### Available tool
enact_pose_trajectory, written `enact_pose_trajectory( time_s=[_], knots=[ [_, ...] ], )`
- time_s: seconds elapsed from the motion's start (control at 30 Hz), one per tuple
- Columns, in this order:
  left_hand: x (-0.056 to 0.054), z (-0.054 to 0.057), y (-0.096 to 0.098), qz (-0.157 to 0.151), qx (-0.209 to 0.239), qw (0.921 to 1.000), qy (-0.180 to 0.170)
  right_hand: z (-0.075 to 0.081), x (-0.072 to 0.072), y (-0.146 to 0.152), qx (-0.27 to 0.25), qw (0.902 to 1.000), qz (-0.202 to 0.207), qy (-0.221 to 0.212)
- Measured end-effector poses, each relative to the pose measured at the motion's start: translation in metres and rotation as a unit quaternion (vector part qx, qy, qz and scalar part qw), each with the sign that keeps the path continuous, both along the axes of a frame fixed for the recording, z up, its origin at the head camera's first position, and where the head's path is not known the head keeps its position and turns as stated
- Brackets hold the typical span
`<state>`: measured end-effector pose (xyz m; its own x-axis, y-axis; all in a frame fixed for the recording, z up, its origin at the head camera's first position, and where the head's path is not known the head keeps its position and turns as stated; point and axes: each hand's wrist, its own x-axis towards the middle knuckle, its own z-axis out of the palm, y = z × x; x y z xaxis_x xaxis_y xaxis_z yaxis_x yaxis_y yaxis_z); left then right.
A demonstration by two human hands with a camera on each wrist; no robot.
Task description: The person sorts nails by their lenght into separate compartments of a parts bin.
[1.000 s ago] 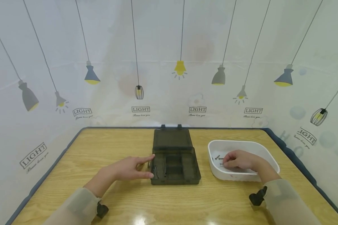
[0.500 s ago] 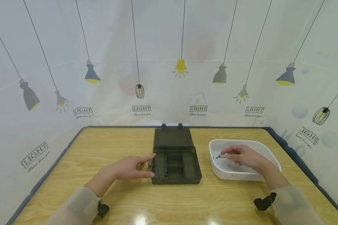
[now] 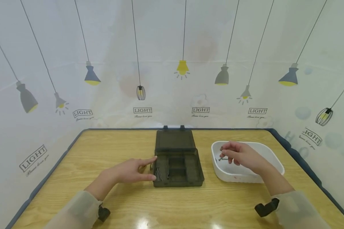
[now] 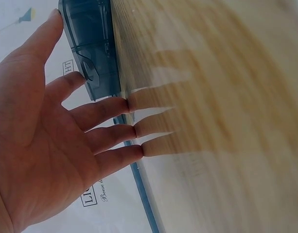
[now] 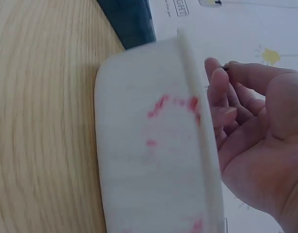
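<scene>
A dark, see-through compartment box (image 3: 192, 168) stands on the table with its lid (image 3: 175, 140) folded back. Several long dark screws (image 3: 158, 174) lie in its left compartments. My left hand (image 3: 126, 171) touches the box's left side with thumb and index finger, the other fingers stretched out in the left wrist view. Above the white tray (image 3: 268, 154), my right hand (image 3: 243, 156) pinches a small screw (image 3: 221, 148) between thumb and fingertips. Only a dark bit of that screw shows in the right wrist view. More screws (image 3: 223, 159) lie in the tray, partly hidden by the hand.
The wooden table (image 3: 109, 203) ends at a dark blue edging (image 3: 120, 129) in front of a printed white curtain (image 3: 160, 38). The tray stands right of the box, with a gap of bare wood between them.
My right hand has risen from the tray's floor with a screw in its fingertips and now hangs near the tray's left rim. The left hand has stayed at the box.
</scene>
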<state>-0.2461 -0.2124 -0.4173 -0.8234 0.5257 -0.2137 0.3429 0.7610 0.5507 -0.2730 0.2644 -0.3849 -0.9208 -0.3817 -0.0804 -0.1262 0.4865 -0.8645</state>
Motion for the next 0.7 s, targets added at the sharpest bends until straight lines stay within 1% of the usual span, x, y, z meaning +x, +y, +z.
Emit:
enact_pose_trajectory(
  time_s=[0.1, 0.37, 0.5, 0.7],
  knots=[
    [0.0, 0.001, 0.0, 0.0, 0.0, 1.0, -0.002, 0.001, 0.0, -0.011, -0.008, 0.9999, 0.012, 0.003],
    [-0.001, -0.001, 0.0, -0.002, 0.0, 1.0, 0.002, -0.002, -0.003, -0.04, -0.036, 0.9983, 0.044, -0.016],
    [-0.001, -0.001, 0.0, -0.001, -0.001, 1.0, 0.002, -0.003, -0.004, -0.053, -0.032, 0.9982, 0.049, -0.011],
    [0.0, -0.001, 0.0, 0.003, -0.003, 1.0, 0.003, -0.007, -0.005, -0.069, -0.018, 0.9988, 0.046, -0.008]
  ],
)
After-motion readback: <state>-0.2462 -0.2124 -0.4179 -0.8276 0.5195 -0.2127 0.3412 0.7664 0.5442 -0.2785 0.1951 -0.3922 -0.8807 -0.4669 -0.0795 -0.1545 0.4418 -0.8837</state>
